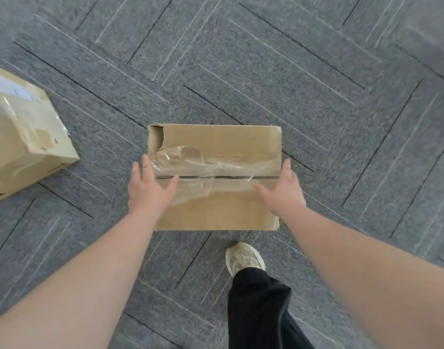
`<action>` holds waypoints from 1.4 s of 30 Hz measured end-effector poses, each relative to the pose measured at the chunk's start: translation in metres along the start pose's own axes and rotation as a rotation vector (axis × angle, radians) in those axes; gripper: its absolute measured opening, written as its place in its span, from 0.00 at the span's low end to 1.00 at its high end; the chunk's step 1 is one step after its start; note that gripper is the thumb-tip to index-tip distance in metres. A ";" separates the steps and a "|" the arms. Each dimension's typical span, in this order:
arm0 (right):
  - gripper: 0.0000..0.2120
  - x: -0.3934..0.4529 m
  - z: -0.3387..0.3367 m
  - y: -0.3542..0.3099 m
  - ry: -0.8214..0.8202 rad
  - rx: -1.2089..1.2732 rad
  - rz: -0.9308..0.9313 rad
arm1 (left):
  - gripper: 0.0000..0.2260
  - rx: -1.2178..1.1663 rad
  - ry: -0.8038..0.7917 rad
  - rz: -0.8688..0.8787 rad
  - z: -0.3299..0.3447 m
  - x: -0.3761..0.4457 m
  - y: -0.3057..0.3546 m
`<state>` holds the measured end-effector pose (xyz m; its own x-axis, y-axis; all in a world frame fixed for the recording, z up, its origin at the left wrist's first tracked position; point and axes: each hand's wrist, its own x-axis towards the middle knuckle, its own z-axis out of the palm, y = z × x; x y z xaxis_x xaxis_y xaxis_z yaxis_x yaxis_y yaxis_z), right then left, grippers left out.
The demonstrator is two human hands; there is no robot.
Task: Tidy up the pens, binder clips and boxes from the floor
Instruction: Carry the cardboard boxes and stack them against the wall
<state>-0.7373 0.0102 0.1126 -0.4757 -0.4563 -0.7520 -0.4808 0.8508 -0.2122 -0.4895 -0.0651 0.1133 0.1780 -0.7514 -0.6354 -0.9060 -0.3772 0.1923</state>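
Cardboard box (215, 177) lies on the grey carpet floor (291, 71) straight ahead, long axis running left to right, flaps shut under loose clear tape. Left hand (150, 187) and right hand (282, 191) sit spread at its two short ends, equally near, gripping nothing. Second box (22, 137) lies well apart, left.
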 end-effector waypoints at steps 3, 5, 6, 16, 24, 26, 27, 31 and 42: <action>0.49 0.004 0.002 0.000 -0.023 0.015 -0.009 | 0.40 -0.020 -0.028 -0.007 0.005 0.004 0.005; 0.49 0.005 0.004 -0.002 -0.037 0.030 -0.010 | 0.41 -0.018 -0.030 -0.006 0.008 0.006 0.007; 0.49 0.004 0.004 -0.004 -0.039 0.042 -0.005 | 0.41 -0.024 -0.024 -0.012 0.009 0.007 0.008; 0.49 -0.007 0.009 -0.019 0.009 0.006 -0.010 | 0.44 -0.064 0.019 -0.078 0.008 -0.004 0.000; 0.46 -0.042 0.014 -0.055 -0.031 -0.186 -0.153 | 0.44 -0.143 0.073 -0.214 -0.017 -0.041 -0.047; 0.46 -0.058 0.017 -0.072 -0.049 -0.224 -0.205 | 0.43 -0.191 0.098 -0.268 -0.029 -0.055 -0.064; 0.46 -0.067 0.019 -0.082 -0.061 -0.244 -0.234 | 0.43 -0.217 0.114 -0.299 -0.037 -0.063 -0.073; 0.45 -0.110 0.027 -0.125 -0.108 -0.313 -0.361 | 0.42 -0.309 0.205 -0.421 -0.066 -0.098 -0.115; 0.44 -0.259 0.081 -0.150 -0.156 -0.571 -0.721 | 0.43 -0.598 0.415 -0.715 -0.065 -0.254 -0.226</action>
<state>-0.4829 0.0217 0.2886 0.1627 -0.7491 -0.6422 -0.9306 0.0998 -0.3523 -0.3049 0.1764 0.2797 0.8243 -0.3297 -0.4602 -0.2154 -0.9344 0.2837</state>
